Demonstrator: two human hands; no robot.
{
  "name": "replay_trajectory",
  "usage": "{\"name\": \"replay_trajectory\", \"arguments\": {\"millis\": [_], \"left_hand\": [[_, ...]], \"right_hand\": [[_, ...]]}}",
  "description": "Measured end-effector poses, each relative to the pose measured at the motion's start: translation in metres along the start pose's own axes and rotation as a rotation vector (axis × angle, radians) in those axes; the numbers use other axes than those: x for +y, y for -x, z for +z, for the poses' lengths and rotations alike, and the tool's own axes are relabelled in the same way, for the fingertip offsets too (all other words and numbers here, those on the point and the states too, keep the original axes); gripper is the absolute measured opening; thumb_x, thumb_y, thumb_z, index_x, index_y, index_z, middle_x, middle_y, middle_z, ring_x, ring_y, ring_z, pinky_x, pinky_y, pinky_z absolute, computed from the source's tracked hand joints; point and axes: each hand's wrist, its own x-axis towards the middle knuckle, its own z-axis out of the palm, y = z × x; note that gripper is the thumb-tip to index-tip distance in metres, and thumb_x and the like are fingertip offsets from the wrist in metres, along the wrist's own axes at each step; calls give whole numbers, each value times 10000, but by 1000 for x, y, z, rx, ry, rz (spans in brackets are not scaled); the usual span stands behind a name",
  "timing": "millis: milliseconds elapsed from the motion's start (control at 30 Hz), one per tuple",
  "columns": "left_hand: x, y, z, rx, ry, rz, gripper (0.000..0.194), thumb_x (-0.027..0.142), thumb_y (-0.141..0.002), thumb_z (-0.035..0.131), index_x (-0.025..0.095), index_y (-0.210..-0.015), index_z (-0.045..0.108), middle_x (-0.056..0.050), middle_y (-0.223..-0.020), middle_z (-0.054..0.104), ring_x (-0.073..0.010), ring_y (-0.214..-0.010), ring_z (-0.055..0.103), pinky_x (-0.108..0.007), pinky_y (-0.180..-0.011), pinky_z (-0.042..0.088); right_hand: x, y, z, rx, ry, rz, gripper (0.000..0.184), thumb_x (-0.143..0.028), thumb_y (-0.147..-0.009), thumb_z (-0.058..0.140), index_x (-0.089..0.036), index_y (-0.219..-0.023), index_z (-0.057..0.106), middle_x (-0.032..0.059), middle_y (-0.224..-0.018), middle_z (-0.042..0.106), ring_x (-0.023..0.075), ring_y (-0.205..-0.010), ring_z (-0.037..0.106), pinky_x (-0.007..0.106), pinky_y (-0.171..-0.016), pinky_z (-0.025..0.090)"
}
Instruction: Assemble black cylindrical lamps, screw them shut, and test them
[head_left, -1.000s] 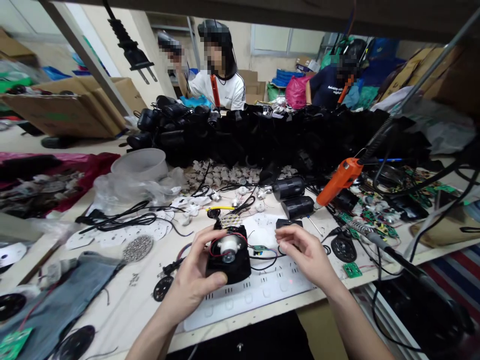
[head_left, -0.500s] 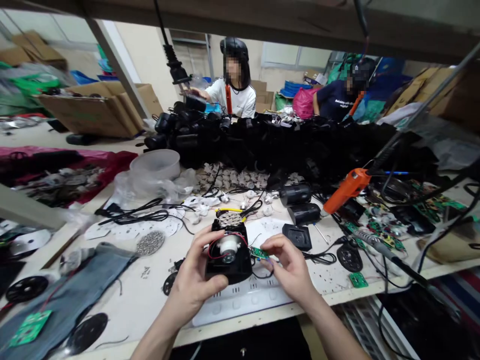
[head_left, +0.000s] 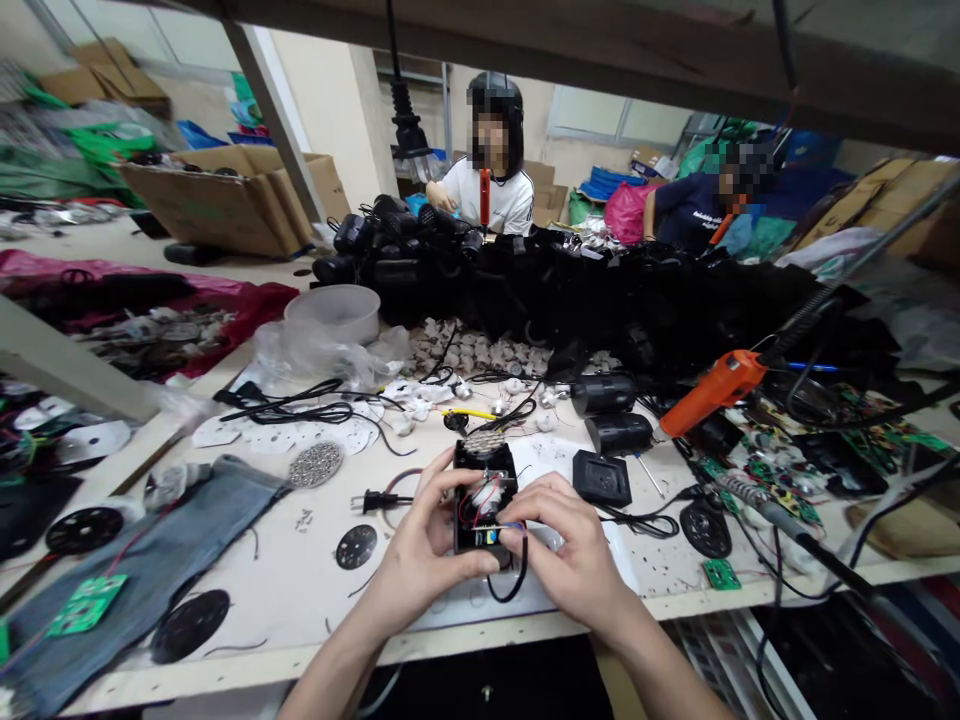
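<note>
Two bare hands at a cluttered workbench [head_left: 285, 590], with clock positions read from the black case [head_left: 460, 470] at the centre. The case is held just above the near part of the bench, its open side up. The left hand [head_left: 424, 545] is clamped on it from 9 o'clock, fingers along the far side and thumb at the near edge. The right hand [head_left: 566, 545], at 4 o'clock, pinches a small circuit board [head_left: 487, 527] between thumb and fingers at the mouth of the case; the board is seen nearly edge-on. Inside lie a pale motor [head_left: 486, 497] and thin red wires. A black cord [head_left: 520, 585] loops below the right fingertips at 5 o'clock.

Surrounding items: a plug [head_left: 375, 500] at 9 o'clock; a slotted black disc [head_left: 356, 547] between 8 and 9; a round patch of screws [head_left: 316, 465] between 9 and 10; a clear tub [head_left: 334, 312] between 10 and 11. A square black part [head_left: 601, 480] lies near 3 o'clock, two black cylinders [head_left: 619, 433] and an orange power screwdriver [head_left: 712, 390] near 2. At 12, beyond the dark heap [head_left: 570, 290], sits a person in a white shirt [head_left: 510, 200].
</note>
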Motion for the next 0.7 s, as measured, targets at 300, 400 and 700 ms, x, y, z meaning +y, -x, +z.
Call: {"name": "replay_trajectory", "arguments": {"millis": [300, 400, 700], "left_hand": [[5, 1, 8, -15, -16, -23, 652, 292, -494, 912, 246, -1080, 632, -133, -1542, 255, -363, -1373, 369, -481, -1099, 358], [7, 0, 10, -31, -5, -40, 648, 290, -503, 909, 250, -1087, 629, -128, -1555, 232, -363, -1358, 392, -479, -1094, 366], [1, 0, 14, -30, 29, -60, 542, 336, -566, 873, 242, -1047, 642, -98, -1561, 212, -322, -1334, 424, -419, -1099, 359]], "right_hand": [[10, -1, -8, -69, -112, 191, 56, -171, -773, 688, -218, -762, 716, 17, -825, 544, 177, -817, 551, 309, -746, 443], [11, -1, -10, -67, -97, 184, 65, -154, -767, 691, -212, -764, 721, 16, -809, 544, 175, -804, 548, 309, -732, 443], [9, 0, -18, -203, 171, 3, 216, -43, -770, 599, -207, -819, 729, 35, -828, 544, 194, -849, 523, 334, -731, 450]]}}
